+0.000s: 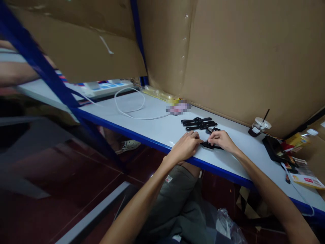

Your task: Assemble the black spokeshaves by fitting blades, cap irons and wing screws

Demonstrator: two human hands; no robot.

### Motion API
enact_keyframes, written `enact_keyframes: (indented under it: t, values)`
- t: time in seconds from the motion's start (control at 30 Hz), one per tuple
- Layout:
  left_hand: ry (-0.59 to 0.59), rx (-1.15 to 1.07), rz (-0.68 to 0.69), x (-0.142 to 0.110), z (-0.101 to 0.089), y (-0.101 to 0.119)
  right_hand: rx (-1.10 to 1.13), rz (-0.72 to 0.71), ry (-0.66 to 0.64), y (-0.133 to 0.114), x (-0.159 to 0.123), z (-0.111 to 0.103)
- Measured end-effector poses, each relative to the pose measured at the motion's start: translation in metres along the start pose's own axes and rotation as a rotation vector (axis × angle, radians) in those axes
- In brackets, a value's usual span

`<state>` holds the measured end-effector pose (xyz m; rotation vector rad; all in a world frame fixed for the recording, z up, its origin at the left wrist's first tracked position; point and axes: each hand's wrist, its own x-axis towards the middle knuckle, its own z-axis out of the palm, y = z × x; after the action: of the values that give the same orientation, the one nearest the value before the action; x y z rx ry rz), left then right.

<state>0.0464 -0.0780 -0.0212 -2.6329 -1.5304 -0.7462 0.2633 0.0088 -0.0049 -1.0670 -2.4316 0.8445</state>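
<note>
My left hand [186,145] is closed at the front of the white table [154,128], thumb and fingers pressed on the left end of a flat black piece [208,145]. From the other side, my right hand [223,139] pinches just above that piece, and whatever is between its fingertips is too small to make out. The black piece lies low near the table's front edge, partly hidden by my fingers. Just behind my hands rests a small pile of glossy black long-armed parts [199,122]. Another dark part [215,129] lies between the pile and my right hand.
A lidded drink cup with a straw [259,127] stands at the right, near a black tray [274,149] and packets. A white cable [129,115] loops across the left side. Cardboard [228,61] walls the back. A co-worker's arm [17,73] shows at far left.
</note>
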Motion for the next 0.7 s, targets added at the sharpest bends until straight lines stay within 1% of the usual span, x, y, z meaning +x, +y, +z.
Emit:
enact_keyframes:
  t: [0.07, 0.17, 0.27, 0.4, 0.5, 0.7]
  values:
    - [0.003, -0.002, 0.001, 0.0, 0.001, 0.0, 0.035, 0.02, -0.033, 0.004, 0.001, -0.002]
    - [0.014, 0.001, -0.005, 0.0, 0.0, 0.0, 0.064, 0.028, -0.04, 0.005, 0.002, -0.004]
    - [0.021, 0.006, -0.009, 0.0, -0.001, 0.002, 0.073, 0.016, 0.002, 0.001, 0.001, -0.004]
    - [0.023, 0.003, -0.003, 0.0, -0.002, 0.003, 0.06, -0.014, 0.078, -0.013, -0.002, -0.003]
    - [0.02, -0.003, 0.002, 0.0, -0.002, 0.002, 0.046, -0.029, 0.103, -0.021, -0.003, -0.001]
    - [0.012, -0.012, -0.003, 0.0, -0.001, 0.001, -0.028, -0.026, 0.147, -0.022, -0.003, -0.001]
